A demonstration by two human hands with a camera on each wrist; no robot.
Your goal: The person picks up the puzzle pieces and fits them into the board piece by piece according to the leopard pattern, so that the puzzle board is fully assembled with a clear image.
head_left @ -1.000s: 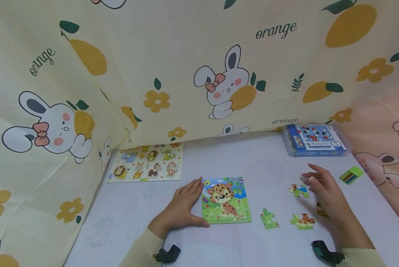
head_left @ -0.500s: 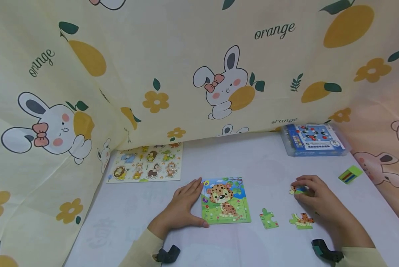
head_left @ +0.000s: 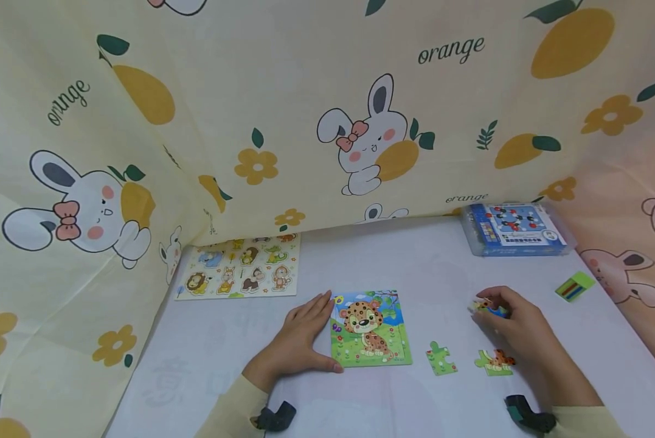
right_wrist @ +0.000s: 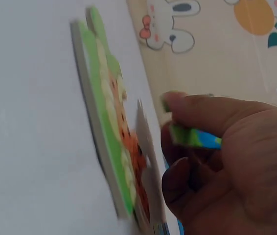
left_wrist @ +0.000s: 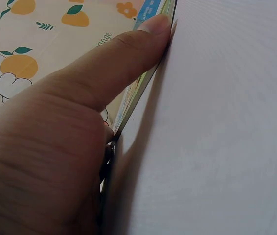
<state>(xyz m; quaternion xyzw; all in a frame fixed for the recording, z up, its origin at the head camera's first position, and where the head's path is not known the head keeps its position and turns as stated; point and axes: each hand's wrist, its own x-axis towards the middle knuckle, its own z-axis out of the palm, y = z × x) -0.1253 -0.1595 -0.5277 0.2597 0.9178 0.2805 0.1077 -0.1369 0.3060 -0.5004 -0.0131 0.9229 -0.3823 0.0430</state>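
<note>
A leopard picture puzzle board lies on the white table. My left hand rests along its left side, fingers straight; in the left wrist view the thumb lies against the board's edge. To the right, my right hand pinches a blue and green puzzle piece, partly covered by the fingers. Nearer me lie a green puzzle piece and a green piece with an orange spotted animal, which is close to the right hand in the right wrist view.
A blue-labelled plastic case stands at the back right. In front of it lies a small green box. An animal picture board is at the back left, partly under the printed curtain that hangs behind the table.
My right hand came down from the right onto the blue and green piece and now pinches it, tilted in the fingers. The left hand stays in place on the board.
</note>
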